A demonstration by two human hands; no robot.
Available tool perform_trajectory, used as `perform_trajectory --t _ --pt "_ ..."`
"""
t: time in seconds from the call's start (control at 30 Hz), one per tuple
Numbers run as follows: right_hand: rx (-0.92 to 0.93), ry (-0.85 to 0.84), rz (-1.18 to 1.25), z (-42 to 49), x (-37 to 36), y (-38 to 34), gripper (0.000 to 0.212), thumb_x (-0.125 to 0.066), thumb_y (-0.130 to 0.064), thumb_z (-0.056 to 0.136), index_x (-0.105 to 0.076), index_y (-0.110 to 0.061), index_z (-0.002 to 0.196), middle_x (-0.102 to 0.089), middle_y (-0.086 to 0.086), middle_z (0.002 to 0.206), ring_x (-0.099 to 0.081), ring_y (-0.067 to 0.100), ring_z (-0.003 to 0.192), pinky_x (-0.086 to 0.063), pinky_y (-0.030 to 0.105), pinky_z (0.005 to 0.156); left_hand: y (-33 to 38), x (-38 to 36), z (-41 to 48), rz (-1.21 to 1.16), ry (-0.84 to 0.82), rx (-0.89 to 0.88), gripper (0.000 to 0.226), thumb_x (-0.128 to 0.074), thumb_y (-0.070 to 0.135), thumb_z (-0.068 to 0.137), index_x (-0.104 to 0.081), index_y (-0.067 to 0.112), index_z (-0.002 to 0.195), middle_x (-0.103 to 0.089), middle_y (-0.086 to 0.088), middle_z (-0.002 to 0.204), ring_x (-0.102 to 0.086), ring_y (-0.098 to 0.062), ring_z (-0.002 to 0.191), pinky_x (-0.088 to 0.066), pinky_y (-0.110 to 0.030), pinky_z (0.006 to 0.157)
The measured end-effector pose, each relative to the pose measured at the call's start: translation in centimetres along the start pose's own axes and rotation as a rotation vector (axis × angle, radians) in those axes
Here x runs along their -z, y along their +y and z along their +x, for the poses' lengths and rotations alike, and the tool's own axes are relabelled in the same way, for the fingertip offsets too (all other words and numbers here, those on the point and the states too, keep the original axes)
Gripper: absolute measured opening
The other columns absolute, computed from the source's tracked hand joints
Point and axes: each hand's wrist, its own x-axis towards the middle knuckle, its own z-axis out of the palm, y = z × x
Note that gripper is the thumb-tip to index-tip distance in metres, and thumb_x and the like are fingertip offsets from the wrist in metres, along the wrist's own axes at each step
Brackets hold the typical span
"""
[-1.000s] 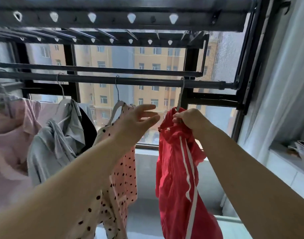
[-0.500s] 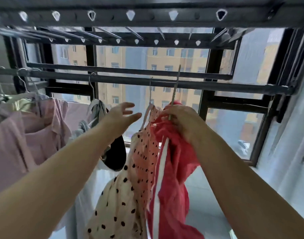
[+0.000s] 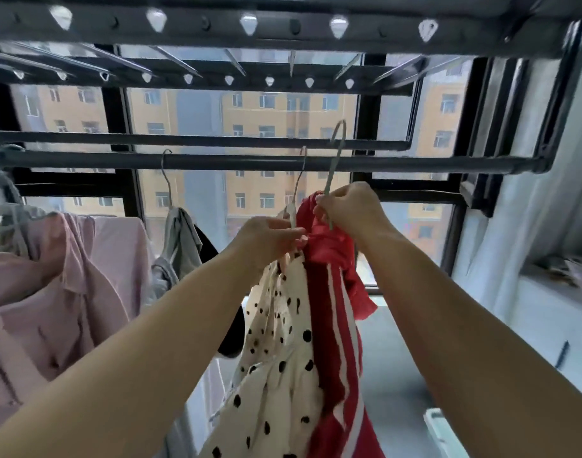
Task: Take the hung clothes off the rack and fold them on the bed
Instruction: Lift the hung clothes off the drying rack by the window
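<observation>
head view, centre frame: the right hand [image 3: 349, 209] pinches the grey hanger [image 3: 335, 157] of the red garment [image 3: 329, 292], hook raised above the rail [image 3: 217, 161] to free it, while the left hand [image 3: 269, 236] grips the pale hanger [image 3: 297, 183] of the polka-dot top [image 3: 276, 358] beside it, hooked there, seemingly next.

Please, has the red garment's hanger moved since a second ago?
Yes: the hanger, then hooked on the rail, has been lifted upward; its hook is now above the rail.

Matt dark metal rail [image 3: 250, 161]; thin wire hanger [image 3: 335, 160]; soft red cloth garment [image 3: 329, 292]; light spotted fabric top [image 3: 276, 375].
</observation>
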Motion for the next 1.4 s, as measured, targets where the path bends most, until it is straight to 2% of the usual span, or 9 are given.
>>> perform_trajectory --t 0.13,0.27,0.47,0.63,0.8,0.93,1.17,1.23,1.4 --pt "0.040 0.063 -0.057 -0.1 1.6 -0.8 0.019 -0.059 -0.016 0.087 -0.073 -0.004 0.081 -0.069 0.007 0.070 -0.060 0.012 0.058 -0.047 0.022 0.059 2.4 0.7 -0.1 -0.035 -0.062 -0.101 0.018 -0.070 0.016 0.077 -0.068 0.003 0.090 -0.065 -0.013 0.086 -0.058 -0.021 0.078 -0.049 -0.036 0.084" --pt "0.022 0.077 -0.082 -2.0 0.8 0.5 0.023 -0.057 -0.014 0.087 -0.073 -0.005 0.073 -0.066 0.003 0.059 -0.055 0.006 0.047 -0.044 0.022 0.056 4.1 1.6 -1.2 -0.019 -0.109 -0.151 0.018 -0.064 0.014 0.083 -0.067 0.003 0.096 -0.067 -0.014 0.093 -0.061 -0.021 0.084 -0.049 -0.033 0.090" --pt "-0.099 -0.069 0.203 -4.7 -1.7 1.0 0.030 -0.049 -0.017 0.094 -0.070 -0.007 0.076 -0.063 -0.003 0.054 -0.055 0.003 0.043 -0.042 0.010 0.043 0.7 0.3 -3.2 0.194 -0.102 -0.122 0.014 -0.066 0.018 0.084 -0.071 0.010 0.094 -0.072 -0.008 0.093 -0.065 -0.014 0.083 -0.049 -0.017 0.076" --pt "-0.117 -0.204 0.132 -5.1 -2.9 0.4 0.046 -0.050 -0.051 0.090 -0.070 -0.012 0.078 -0.061 -0.003 0.062 -0.056 0.005 0.051 -0.041 0.008 0.043 -1.7 0.0 -3.4 0.264 0.016 -0.122 0.014 -0.064 0.016 0.085 -0.071 0.015 0.097 -0.071 0.001 0.089 -0.064 -0.008 0.078 -0.043 -0.002 0.055" --pt "-0.303 -0.277 0.368 -5.2 -3.3 0.6 0.026 -0.072 -0.037 0.079 -0.070 -0.011 0.073 -0.064 0.003 0.061 -0.060 0.013 0.047 -0.046 0.020 0.045 -1.8 0.2 -4.1 0.241 0.026 -0.123 0.020 -0.070 0.016 0.080 -0.071 0.016 0.101 -0.072 0.005 0.091 -0.066 -0.002 0.082 -0.047 -0.003 0.064" --pt "-0.462 -0.376 0.521 -4.9 -3.0 -0.1 0.018 -0.074 -0.024 0.075 -0.066 -0.009 0.069 -0.063 0.006 0.061 -0.058 0.018 0.050 -0.050 0.027 0.051 -1.7 0.3 -5.2 0.322 0.059 -0.112 0.023 -0.071 0.030 0.078 -0.070 0.026 0.101 -0.069 0.010 0.100 -0.063 -0.003 0.091 -0.047 -0.019 0.082" --pt "-0.535 -0.520 0.885 -5.4 -2.9 -0.8 0.012 -0.067 -0.008 0.083 -0.062 -0.002 0.074 -0.061 0.009 0.059 -0.059 0.015 0.042 -0.054 0.025 0.049 0.2 7.4 -7.5 0.417 0.571 -0.308 0.021 -0.066 0.029 0.083 -0.065 0.020 0.102 -0.061 0.013 0.085 -0.055 0.005 0.071 -0.041 -0.007 0.059" --pt "-0.524 -0.544 0.846 -5.5 -3.6 -0.8 0.010 -0.067 -0.011 0.084 -0.064 -0.002 0.083 -0.065 0.008 0.061 -0.062 0.014 0.047 -0.056 0.025 0.057 0.4 10.0 -7.5 0.421 0.658 -0.254 0.030 -0.066 0.026 0.084 -0.063 0.013 0.111 -0.061 0.006 0.092 -0.057 -0.004 0.083 -0.041 -0.008 0.063" --pt "-0.453 -0.580 0.693 -6.3 -5.8 -1.1 0.020 -0.067 -0.023 0.085 -0.066 -0.004 0.091 -0.071 0.005 0.065 -0.063 0.015 0.047 -0.051 0.022 0.044 -0.7 12.2 -5.9 0.442 0.555 -0.019 0.048 -0.064 0.028 0.086 -0.051 0.010 0.128 -0.058 -0.004 0.119 -0.051 -0.016 0.107 -0.035 -0.023 0.088"
